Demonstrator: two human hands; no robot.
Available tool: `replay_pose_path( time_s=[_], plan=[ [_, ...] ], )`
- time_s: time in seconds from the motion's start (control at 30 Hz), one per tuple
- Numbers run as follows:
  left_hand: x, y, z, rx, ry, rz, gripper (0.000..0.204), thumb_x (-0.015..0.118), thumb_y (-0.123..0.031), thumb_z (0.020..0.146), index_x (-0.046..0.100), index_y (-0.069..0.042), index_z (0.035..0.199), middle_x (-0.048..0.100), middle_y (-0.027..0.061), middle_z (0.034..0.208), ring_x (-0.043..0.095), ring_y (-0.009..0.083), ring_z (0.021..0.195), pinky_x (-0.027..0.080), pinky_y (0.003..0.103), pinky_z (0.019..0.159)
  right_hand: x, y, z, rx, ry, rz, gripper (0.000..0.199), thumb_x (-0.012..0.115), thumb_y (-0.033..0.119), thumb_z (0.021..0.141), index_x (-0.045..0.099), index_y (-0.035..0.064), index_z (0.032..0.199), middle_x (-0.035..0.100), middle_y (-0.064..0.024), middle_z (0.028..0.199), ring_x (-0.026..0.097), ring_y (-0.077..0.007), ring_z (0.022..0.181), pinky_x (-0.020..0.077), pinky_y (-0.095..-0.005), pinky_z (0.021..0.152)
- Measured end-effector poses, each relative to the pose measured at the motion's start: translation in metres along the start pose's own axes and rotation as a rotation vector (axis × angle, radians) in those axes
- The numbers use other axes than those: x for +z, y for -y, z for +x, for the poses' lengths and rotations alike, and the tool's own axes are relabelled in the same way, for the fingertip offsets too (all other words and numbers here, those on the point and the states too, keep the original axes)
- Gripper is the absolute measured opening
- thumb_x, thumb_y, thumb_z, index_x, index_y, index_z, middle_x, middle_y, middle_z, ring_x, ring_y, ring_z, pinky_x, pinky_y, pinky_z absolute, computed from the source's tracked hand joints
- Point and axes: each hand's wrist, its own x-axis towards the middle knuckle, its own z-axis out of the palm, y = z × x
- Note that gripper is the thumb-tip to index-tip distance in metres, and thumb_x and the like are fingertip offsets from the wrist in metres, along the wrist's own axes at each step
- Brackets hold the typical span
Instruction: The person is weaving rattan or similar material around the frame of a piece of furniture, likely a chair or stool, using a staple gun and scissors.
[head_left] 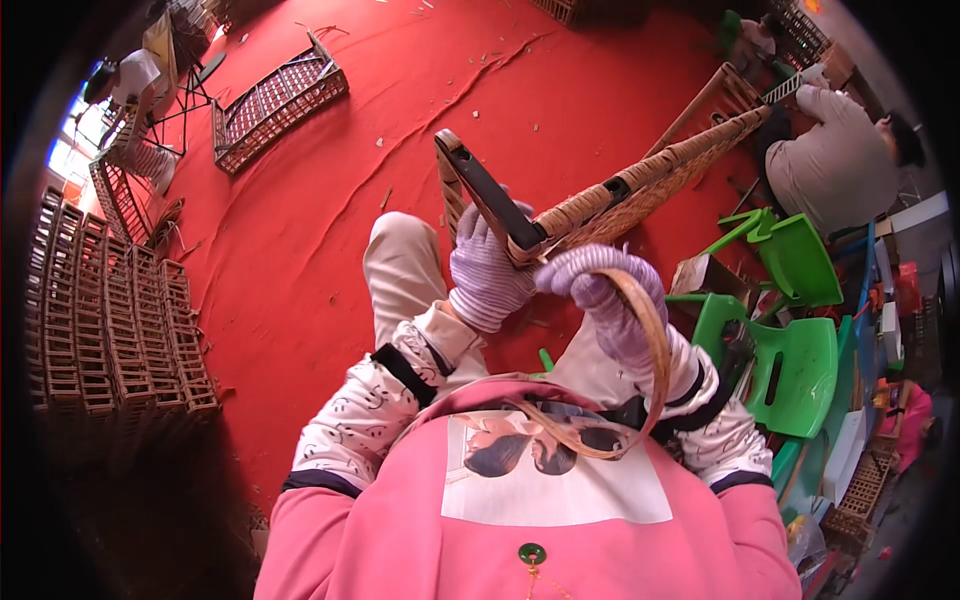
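Both my hands wear purple-and-white striped knit gloves. My left hand [487, 268] is closed around the near corner of a woven rattan frame [655, 188], under its dark bare bar [490, 192]. Brown strip is wound along the frame's long edge, which runs away to the upper right, with dark gaps in the winding. Beside that corner my right hand [612, 292] is closed on a flat tan rattan strip [657, 365]. The strip loops down over my pink shirt front. Some of my left fingers are hidden behind the frame.
Red sheeting [330, 200] with creases and scraps covers the floor. Stacked brown woven frames [110, 310] stand at left; a lattice crate [280, 105] lies farther ahead. Green plastic chairs [795, 375] crowd my right. One person [835, 155] sits at upper right, another [135, 80] at upper left.
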Motion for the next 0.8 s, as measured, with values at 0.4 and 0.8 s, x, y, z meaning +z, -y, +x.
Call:
replay_pose_path(
  time_s=[0.4, 0.8],
  plan=[
    [-0.052, 0.049, 0.002, 0.149, 0.358, -0.337, 0.044, 0.081, -0.039, 0.058, 0.06, -0.01, 0.083, 0.055, 0.0089, 0.089, 0.053, 0.0308, 0.087, 0.044, 0.042, 0.072, 0.024, 0.022, 0.019, -0.159, 0.515, -0.207, 0.015, 0.058, 0.015, 0.084, 0.059, 0.0056, 0.096, 0.062, -0.008, 0.091, 0.061, -0.0283, 0.084, 0.0463, -0.039, 0.08],
    [-0.097, 0.03, -0.013, 0.037, 0.188, -0.052, 0.045, 0.085, -0.026, 0.053, 0.061, -0.009, 0.087, 0.06, 0.007, 0.102, 0.051, 0.0319, 0.109, 0.043, 0.043, 0.092, 0.019, 0.0, 0.01, -0.069, 0.703, -0.059, 0.022, 0.065, 0.012, 0.078, 0.061, 0.0081, 0.099, 0.064, -0.0079, 0.096, 0.061, -0.0284, 0.097, 0.0443, -0.0436, 0.087]
  ],
)
